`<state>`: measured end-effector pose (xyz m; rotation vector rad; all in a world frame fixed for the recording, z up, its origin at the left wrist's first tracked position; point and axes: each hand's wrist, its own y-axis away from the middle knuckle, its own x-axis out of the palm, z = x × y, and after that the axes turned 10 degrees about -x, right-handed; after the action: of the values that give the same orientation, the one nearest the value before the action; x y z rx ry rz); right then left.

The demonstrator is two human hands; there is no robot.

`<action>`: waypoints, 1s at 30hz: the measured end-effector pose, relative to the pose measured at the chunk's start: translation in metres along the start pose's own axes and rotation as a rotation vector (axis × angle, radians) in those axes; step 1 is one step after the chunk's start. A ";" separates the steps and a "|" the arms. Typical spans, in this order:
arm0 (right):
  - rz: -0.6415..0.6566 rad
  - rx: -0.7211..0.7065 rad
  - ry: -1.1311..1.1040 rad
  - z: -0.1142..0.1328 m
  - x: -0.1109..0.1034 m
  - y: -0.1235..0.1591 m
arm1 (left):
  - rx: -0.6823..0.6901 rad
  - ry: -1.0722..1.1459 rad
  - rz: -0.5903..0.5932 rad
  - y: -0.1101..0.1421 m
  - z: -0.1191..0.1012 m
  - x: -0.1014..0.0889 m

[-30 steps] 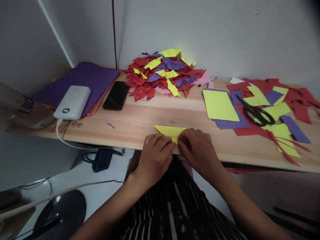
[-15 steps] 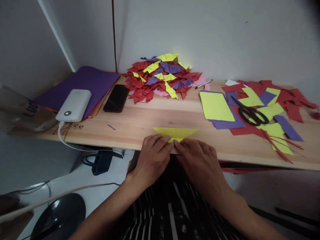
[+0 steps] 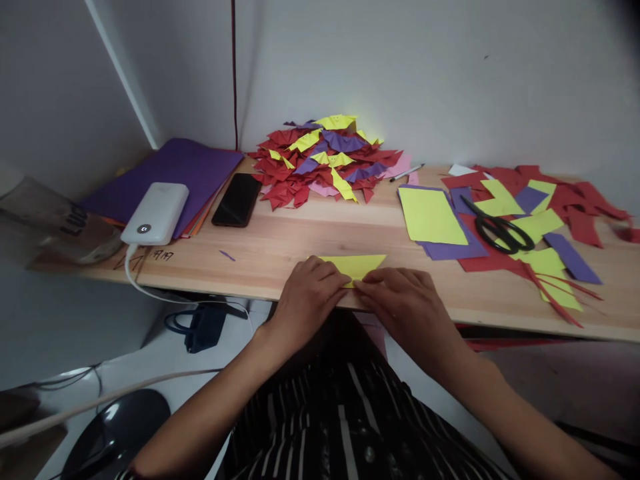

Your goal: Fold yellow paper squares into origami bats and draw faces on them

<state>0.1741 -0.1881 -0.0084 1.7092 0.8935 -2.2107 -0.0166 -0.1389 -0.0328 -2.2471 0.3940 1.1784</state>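
Note:
A folded piece of yellow paper [image 3: 356, 265] lies at the table's front edge, its long straight side facing the wall. My left hand [image 3: 314, 288] is closed on the paper's left part, fingertips pressing near its lower middle. From the other side my right hand [image 3: 397, 297] pinches the lower right part, its fingertips almost meeting those of the left. Both hands cover the paper's lower corners. Behind them rises a heap of folded paper bats [image 3: 320, 163] in red, yellow and purple, some with small drawn faces.
Right of my hands lie stacked yellow sheets [image 3: 433, 215], black scissors [image 3: 503, 232] and paper scraps [image 3: 583, 200]. A pen [image 3: 407, 172] is near the heap. Leftward are a phone [image 3: 237, 200], a white power bank [image 3: 156, 213] with its cable, purple sheets [image 3: 200, 163] and a clear container [image 3: 75, 230].
My left hand has shifted over the paper's left corner, covering more of it. My right hand's fingers have drawn together at the paper's lower edge. The view has shifted slightly.

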 end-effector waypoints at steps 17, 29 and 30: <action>-0.085 -0.085 -0.082 -0.022 0.015 -0.020 | -0.076 0.039 -0.107 -0.005 -0.001 0.008; 0.036 0.024 -0.124 -0.020 0.013 -0.031 | -0.280 0.169 -0.136 0.003 -0.015 0.004; 0.044 0.037 -0.119 -0.020 0.014 -0.033 | -0.283 0.157 -0.149 0.002 -0.015 0.004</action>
<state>0.1695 -0.1474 -0.0135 1.5775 0.7839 -2.2858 -0.0052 -0.1498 -0.0301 -2.5730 0.1210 1.0379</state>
